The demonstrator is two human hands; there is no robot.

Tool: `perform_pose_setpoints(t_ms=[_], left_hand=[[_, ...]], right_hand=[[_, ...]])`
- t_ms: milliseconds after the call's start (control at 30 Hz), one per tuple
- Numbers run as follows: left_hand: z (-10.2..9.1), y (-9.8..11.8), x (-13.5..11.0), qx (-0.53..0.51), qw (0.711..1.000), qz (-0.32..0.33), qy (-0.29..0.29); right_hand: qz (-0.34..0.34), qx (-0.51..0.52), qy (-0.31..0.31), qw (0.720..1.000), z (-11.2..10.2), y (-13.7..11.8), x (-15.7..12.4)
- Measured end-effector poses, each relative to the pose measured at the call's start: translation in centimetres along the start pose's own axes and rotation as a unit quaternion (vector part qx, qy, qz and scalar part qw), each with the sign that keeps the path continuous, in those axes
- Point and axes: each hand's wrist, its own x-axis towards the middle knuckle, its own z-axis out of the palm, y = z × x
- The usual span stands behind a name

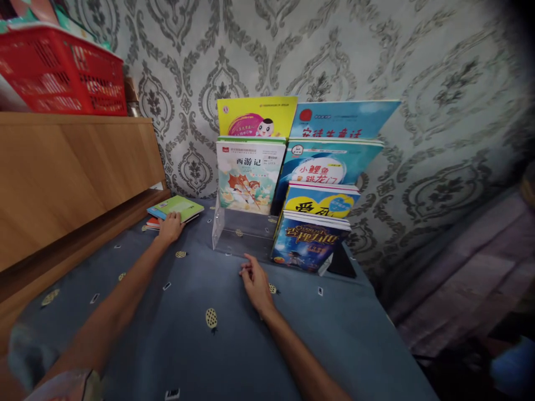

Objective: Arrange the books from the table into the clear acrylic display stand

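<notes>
1. Grey patterned wallpaper (321, 72) fills the upper frame, behind a dark blue cloth (184, 351) printed with pineapples.
2. At the left edge stands a wooden cabinet (79, 172), with a red basket (67, 72) on it, upper left.
3. Left of centre, the left hand (170, 227) touches a low stack of books (184, 206), green cover uppermost; whether its fingers clamp them, I cannot tell.
4. Near centre, the right hand (256, 279) holds nothing, fingers loosely bent and slightly apart, just before a clear stand (242, 231) bearing tiered books (251, 178).
</notes>
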Motion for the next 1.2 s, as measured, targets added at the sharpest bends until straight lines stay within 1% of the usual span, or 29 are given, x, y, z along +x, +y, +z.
perform_pose_setpoints(t_ms=[233,433,600,733,867,967,1033,1100,1167,1200], left_hand=[[-0.7,-0.2,-2.6,0.061,0.997,0.052,0.013],[-1.6,-0.7,-6.3,0.089,0.991,0.098,0.024],[-2.4,-1.1,-10.1,0.097,0.987,0.127,0.027],[-3.0,-1.0,-13.7,0.113,0.983,0.145,0.023],[-3.4,-0.4,-17.8,0.117,0.977,0.179,0.019],[-3.6,0.4,-20.9,0.095,0.974,0.202,0.021],[-3.8,0.8,-22.4,0.075,0.971,0.224,0.018],[-4.1,0.9,-22.9,0.042,0.967,0.250,0.003],[-4.4,0.4,-22.2,0.000,0.964,0.266,-0.024],[-4.5,0.0,-21.5,-0.021,0.964,0.263,-0.038]], right_hand=[[-0.012,-0.018,-0.013,1.000,-0.3,-0.4,0.3],[-0.031,-0.036,-0.024,0.999,-0.4,-0.4,0.4],[-0.043,-0.052,-0.032,0.997,-0.5,-0.6,0.1],[-0.052,-0.057,-0.028,0.997,-0.6,-0.8,0.0],[-0.056,-0.064,-0.025,0.996,-0.5,-0.9,0.1],[-0.057,-0.064,-0.026,0.996,-0.6,-0.9,0.1],[-0.058,-0.064,-0.026,0.996,-0.6,-0.9,0.1],[-0.059,-0.066,-0.030,0.996,-0.7,-1.0,0.1],[-0.061,-0.071,-0.035,0.995,-0.7,-1.1,0.1],[-0.062,-0.075,-0.038,0.995,-0.7,-1.1,0.1]])
